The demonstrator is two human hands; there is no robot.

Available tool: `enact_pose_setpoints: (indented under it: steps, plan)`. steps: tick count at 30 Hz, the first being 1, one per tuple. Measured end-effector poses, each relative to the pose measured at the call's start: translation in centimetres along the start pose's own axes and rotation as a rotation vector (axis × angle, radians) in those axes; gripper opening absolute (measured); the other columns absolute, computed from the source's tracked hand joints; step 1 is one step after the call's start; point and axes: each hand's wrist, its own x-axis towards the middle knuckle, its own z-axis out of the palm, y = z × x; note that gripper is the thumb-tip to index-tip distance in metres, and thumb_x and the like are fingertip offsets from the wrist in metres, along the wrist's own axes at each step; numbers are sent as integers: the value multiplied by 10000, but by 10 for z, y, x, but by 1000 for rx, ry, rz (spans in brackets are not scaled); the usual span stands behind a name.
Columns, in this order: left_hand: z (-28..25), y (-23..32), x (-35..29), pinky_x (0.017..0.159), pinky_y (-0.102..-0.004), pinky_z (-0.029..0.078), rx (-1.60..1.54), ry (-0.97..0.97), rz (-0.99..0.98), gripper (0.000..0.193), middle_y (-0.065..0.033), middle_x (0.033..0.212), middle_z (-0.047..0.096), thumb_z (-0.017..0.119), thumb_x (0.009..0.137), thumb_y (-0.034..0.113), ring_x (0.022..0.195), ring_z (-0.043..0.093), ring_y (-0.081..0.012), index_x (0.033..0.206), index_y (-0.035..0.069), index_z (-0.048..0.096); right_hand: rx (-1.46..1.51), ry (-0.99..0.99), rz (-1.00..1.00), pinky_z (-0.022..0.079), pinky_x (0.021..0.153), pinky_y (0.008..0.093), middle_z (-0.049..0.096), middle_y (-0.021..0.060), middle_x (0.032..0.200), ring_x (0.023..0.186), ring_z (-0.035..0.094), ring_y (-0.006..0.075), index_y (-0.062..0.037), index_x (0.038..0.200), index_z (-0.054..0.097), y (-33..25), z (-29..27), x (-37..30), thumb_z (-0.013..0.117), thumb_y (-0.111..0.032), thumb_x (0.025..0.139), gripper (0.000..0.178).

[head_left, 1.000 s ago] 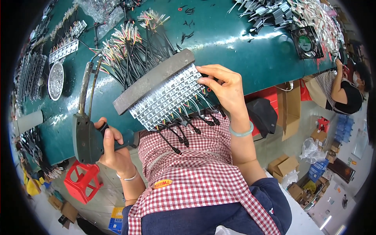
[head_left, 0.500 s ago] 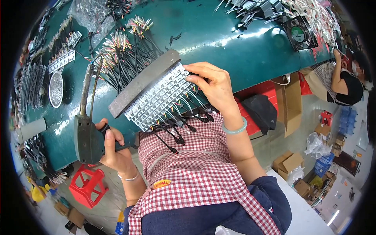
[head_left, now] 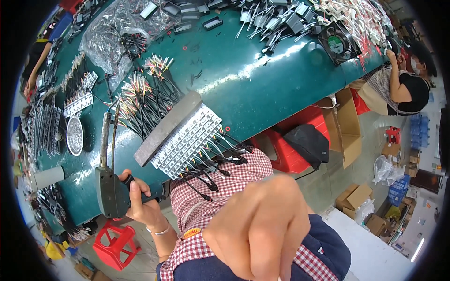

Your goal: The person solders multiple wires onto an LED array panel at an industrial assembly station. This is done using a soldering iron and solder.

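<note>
My left hand (head_left: 146, 208) is wrapped round the handle of a dark green soldering gun (head_left: 110, 194), whose long metal tip points up and away. To its right, a white panel of small circuit boards (head_left: 187, 145) lies at the table's near edge. A grey bar (head_left: 169, 127) rests along the panel's far side. Black cables (head_left: 200, 180) with coloured wire ends hang from its near side over my checked apron. My right hand (head_left: 258, 227) is raised close to the camera, fingers curled together. What it holds, if anything, is hidden.
Beyond the bar lies a bundle of stripped cables (head_left: 154, 84). A small oval dish (head_left: 74, 136) and a white cylinder (head_left: 47, 178) stand left of the gun. A fan (head_left: 336, 44) sits at the far right, near a co-worker (head_left: 403, 89). A red stool (head_left: 115, 246) stands below.
My right hand has left the panel's right end and come up close to the camera. My left hand still holds the soldering gun. The view has shifted, showing more of the table's far side.
</note>
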Motion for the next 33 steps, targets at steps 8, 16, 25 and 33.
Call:
enact_pose_setpoints:
  steps: [8,16,25,33]
  plan:
    - [9,3,5,500,-224,388,16,-28,-39,367,-221,1141,614,573,849,-49,549,468,-114,1211,-78,517,-1,168,-156,437,659,313,659,141,861,712,580,217,66,923,685,16,9,12,747,-59,840,163]
    - [4,10,4,508,-214,384,-12,-135,-92,419,-203,1162,605,587,849,-19,588,479,-111,1257,-48,498,-1231,782,-65,518,715,297,690,109,873,867,648,189,4,926,712,-33,-43,-29,668,28,847,94]
    - [25,7,20,479,-208,413,-49,-226,-168,417,-218,1148,606,617,824,14,565,502,-122,1220,-60,511,-2592,29,232,507,747,329,690,14,923,896,641,198,-96,918,705,-102,-271,-54,651,-39,757,180]
    - [30,4,20,464,-212,387,-10,-187,-195,414,-217,1125,610,641,809,14,551,505,-123,1194,-74,520,-2519,-395,246,501,672,331,569,46,799,784,601,214,-77,846,622,-106,-287,-35,665,-76,778,81]
